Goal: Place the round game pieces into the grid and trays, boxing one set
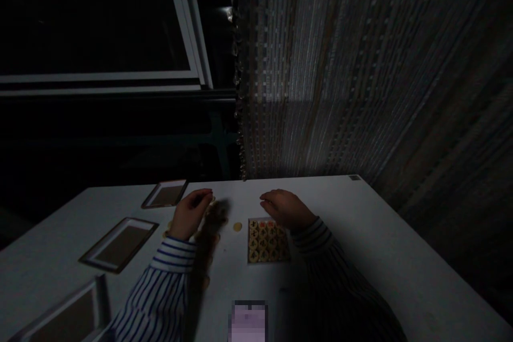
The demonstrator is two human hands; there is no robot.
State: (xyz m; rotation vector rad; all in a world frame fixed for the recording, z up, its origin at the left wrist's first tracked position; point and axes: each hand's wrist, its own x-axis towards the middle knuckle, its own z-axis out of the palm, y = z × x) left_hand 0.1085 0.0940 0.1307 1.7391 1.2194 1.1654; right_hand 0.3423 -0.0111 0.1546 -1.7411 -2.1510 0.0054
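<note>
The square tray sits on the white tabletop near the middle, with the right hand over its far right corner. Its thin pale rim encloses round, yellowish-tan discs in four visible rows, close together and face up; most carry black characters, while a few in the far row carry red ones. The black mark in the far left corner looks like 士 — the others are too dim to read with certainty. A loose disc lies just left of the tray, pale, with no legible marking.

The right hand's fingers reach leftward, thumb slightly apart from them; whether anything is held cannot be told. The left hand is curled, thumb and forefinger tips close together, and a grip on anything cannot be made out. More discs are scattered around that forearm, partly in its shadow.

A small sticker at the tabletop's far right corner has unreadable print. White surface stretches between the two hands and from the right sleeve to the right edge — on the left, three shallow frames take up the room along that side.
</note>
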